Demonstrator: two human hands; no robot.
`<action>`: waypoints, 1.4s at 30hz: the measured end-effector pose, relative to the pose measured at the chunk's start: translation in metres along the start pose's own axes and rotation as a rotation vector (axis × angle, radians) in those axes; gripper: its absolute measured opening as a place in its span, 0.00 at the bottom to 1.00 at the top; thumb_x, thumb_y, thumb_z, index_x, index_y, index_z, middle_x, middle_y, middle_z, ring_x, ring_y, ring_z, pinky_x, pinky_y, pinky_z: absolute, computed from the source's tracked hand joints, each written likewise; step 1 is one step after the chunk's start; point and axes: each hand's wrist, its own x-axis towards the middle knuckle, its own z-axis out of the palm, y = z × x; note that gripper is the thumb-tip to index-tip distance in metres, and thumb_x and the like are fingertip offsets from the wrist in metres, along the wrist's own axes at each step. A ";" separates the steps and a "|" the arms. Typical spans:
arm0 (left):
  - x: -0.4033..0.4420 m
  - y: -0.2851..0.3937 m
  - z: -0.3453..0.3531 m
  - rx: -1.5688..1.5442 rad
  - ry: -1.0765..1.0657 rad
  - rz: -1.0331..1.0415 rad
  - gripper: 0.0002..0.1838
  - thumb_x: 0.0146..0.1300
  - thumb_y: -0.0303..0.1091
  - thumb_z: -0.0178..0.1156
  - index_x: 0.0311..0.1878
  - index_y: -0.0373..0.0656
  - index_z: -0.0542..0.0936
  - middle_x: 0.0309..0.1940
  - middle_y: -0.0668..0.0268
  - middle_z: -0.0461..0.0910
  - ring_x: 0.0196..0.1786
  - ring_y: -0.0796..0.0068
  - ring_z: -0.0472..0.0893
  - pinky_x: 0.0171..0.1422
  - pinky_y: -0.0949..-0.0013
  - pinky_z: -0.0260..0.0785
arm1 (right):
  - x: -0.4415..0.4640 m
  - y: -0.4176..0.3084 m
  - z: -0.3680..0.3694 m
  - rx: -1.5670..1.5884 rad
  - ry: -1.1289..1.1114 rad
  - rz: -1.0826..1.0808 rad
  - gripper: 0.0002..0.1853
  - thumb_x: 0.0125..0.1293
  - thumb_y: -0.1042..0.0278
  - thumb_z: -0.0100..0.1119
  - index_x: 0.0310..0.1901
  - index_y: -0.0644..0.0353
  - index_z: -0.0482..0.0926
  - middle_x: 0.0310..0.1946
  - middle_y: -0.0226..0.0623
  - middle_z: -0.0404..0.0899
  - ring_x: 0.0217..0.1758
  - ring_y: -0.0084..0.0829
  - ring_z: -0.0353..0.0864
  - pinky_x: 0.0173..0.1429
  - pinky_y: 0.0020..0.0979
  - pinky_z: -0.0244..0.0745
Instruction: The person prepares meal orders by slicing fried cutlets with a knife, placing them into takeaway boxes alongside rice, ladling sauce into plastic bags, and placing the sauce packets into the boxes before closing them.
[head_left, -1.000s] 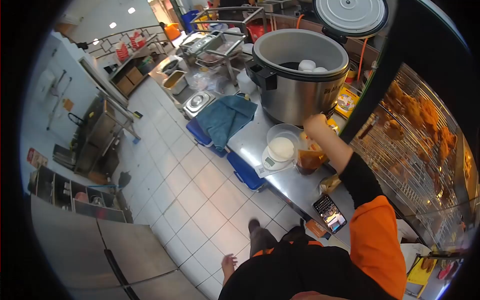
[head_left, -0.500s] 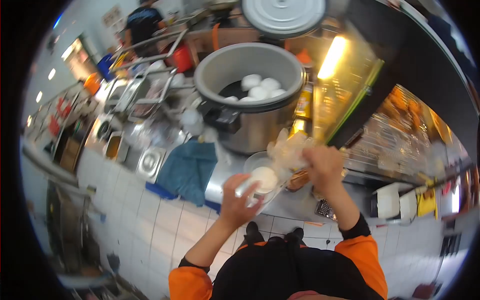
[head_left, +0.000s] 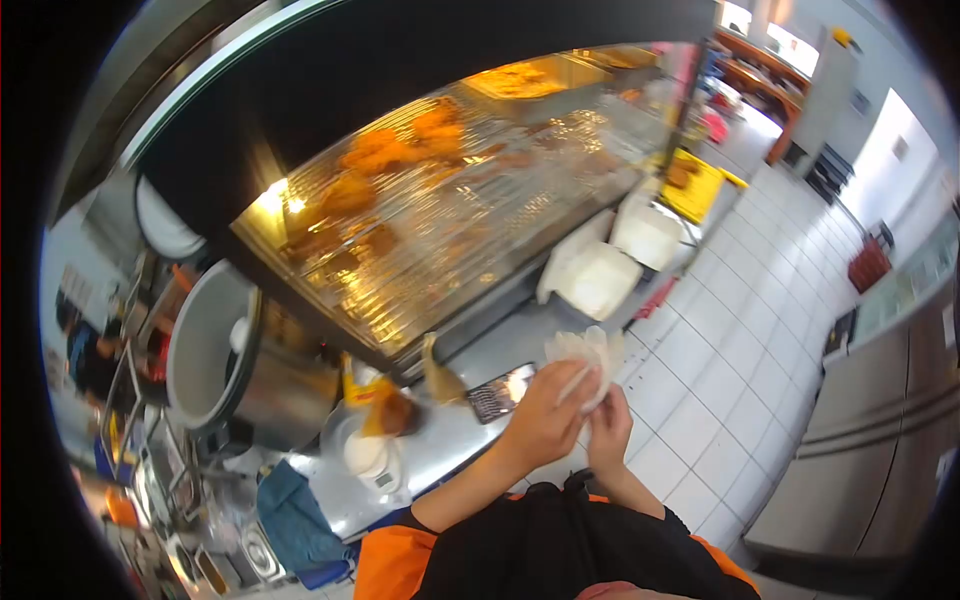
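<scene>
- While both hands meet in front of the body, a thin translucent glove (head_left: 588, 352) sits at their fingertips, above the floor beside the counter.
- Left hand (head_left: 548, 415): fingers curled, pinching the glove.
- Right hand (head_left: 609, 432): just beside the left, fingers bent up against the glove's lower part; blurred, cannot tell whether they pinch.
- Phone (head_left: 503, 392): on the counter (head_left: 345, 502), near the left hand, screen lit.
- Scale (head_left: 385, 481): further left on the counter, a pale round load on top; brown bag (head_left: 396, 413) just beside it.
- Pot (head_left: 292, 372): beyond these, lid up, white lumps partly visible inside.
- Cloth (head_left: 296, 518): teal, hanging at the counter's edge.
- Case (head_left: 560, 225): past the phone, fried food (head_left: 405, 143) on its racks; white box (head_left: 594, 284), open, before it.
- Co-worker (head_left: 92, 355): far left, dark shirt.
</scene>
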 end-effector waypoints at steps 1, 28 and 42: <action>0.008 0.010 0.029 0.070 -0.043 0.043 0.29 0.51 0.22 0.59 0.60 0.40 0.76 0.61 0.54 0.69 0.61 0.50 0.69 0.65 0.55 0.63 | 0.007 0.001 -0.029 0.260 0.041 0.084 0.19 0.68 0.72 0.52 0.60 0.61 0.65 0.58 0.44 0.71 0.57 0.34 0.74 0.61 0.34 0.70; 0.284 -0.020 0.538 -0.452 -0.289 0.281 0.15 0.48 0.25 0.67 0.42 0.39 0.80 0.34 0.60 0.78 0.39 0.59 0.77 0.44 0.64 0.72 | 0.295 0.063 -0.476 0.627 0.451 0.316 0.35 0.74 0.38 0.36 0.65 0.64 0.62 0.53 0.41 0.72 0.60 0.40 0.72 0.67 0.40 0.66; 0.461 -0.094 0.614 -0.583 -0.300 0.588 0.18 0.43 0.21 0.65 0.42 0.34 0.81 0.29 0.63 0.75 0.33 0.64 0.78 0.39 0.67 0.73 | 0.549 0.030 -0.528 1.065 0.048 0.320 0.53 0.55 0.13 0.27 0.76 0.38 0.43 0.76 0.32 0.45 0.77 0.40 0.44 0.75 0.48 0.49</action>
